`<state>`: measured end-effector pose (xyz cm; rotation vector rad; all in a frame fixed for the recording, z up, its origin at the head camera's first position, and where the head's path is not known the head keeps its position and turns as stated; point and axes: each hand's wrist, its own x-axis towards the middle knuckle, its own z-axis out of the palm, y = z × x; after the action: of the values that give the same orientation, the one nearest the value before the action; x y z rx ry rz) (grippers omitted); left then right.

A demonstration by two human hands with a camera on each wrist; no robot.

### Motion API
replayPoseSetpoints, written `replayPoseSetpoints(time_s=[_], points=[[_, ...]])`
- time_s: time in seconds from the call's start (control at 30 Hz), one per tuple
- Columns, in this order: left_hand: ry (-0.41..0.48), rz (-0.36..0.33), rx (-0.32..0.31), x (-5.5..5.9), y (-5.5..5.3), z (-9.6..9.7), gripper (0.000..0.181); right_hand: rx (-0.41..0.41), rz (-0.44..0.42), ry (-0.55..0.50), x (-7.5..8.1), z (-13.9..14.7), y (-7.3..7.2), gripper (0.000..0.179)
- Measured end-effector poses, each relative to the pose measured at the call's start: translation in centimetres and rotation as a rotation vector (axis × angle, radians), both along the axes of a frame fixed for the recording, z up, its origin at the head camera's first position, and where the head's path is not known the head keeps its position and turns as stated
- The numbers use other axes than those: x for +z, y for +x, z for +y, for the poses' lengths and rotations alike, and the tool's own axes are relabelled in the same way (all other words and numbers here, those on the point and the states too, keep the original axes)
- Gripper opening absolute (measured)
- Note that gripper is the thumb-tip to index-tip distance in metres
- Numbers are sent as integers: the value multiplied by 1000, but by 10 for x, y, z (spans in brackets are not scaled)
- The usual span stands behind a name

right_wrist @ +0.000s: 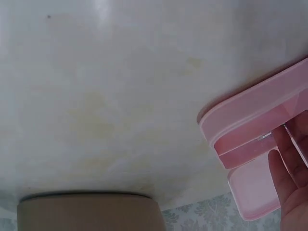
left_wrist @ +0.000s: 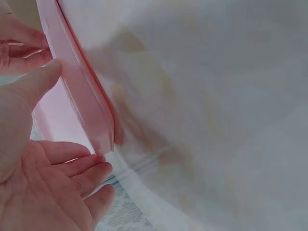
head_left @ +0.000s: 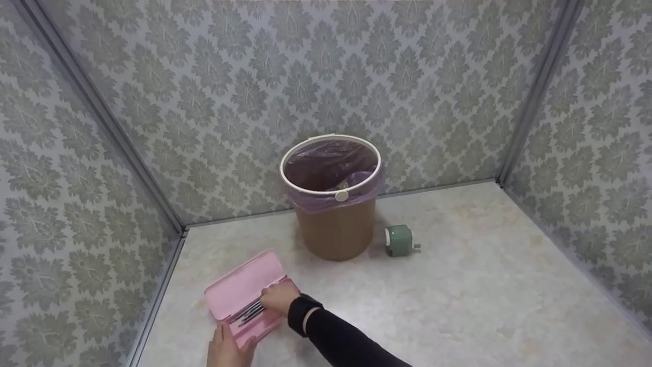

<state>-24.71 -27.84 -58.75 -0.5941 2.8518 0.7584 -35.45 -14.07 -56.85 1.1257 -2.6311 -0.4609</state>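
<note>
Pink case (head_left: pixel 245 289) lies open on the table (head_left: pixel 468 300), front-left of the bin (head_left: pixel 336 232). Left hand (head_left: pixel 229 349) touches its corner, fingers loose. Right hand (head_left: pixel 280 299) is at the pencils (head_left: pixel 251 312); can't tell if gripping.

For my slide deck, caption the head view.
Right hand in an open pink pencil case, left hand at its corner; lined wastebasket and green crank sharpener beyond.

In the head view, the left hand (head_left: pixel 229 347) is cut off at seven o'clock. The right hand (head_left: pixel 279 299) hides the two-o'clock ends of the pencils (head_left: pixel 252 310).
</note>
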Motion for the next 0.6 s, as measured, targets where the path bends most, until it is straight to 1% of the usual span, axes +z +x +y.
replayPoseSetpoints(time_s=[0.07, 0.17, 0.3, 0.43, 0.5, 0.6], points=[[-2, 0, -10, 0, 0, -1, 100, 7, -13, 6, 1, -1, -1, 18], [-8, 30, -28, 0, -1, -2, 96, 51, -18, 17, 2, -2, -2, 17], [-8, 52, -42, 1, -2, -1, 92, 121, 23, 61, 3, -1, -4, 15], [16, 6, -25, 0, -3, -3, 98, 164, 53, 108, 5, -3, -5, 15], [22, -18, -16, -1, -3, -4, 101, 176, 54, 128, 5, -4, -5, 15], [20, -34, -15, -1, -3, -4, 103, 188, 55, 152, 3, -4, -6, 16]])
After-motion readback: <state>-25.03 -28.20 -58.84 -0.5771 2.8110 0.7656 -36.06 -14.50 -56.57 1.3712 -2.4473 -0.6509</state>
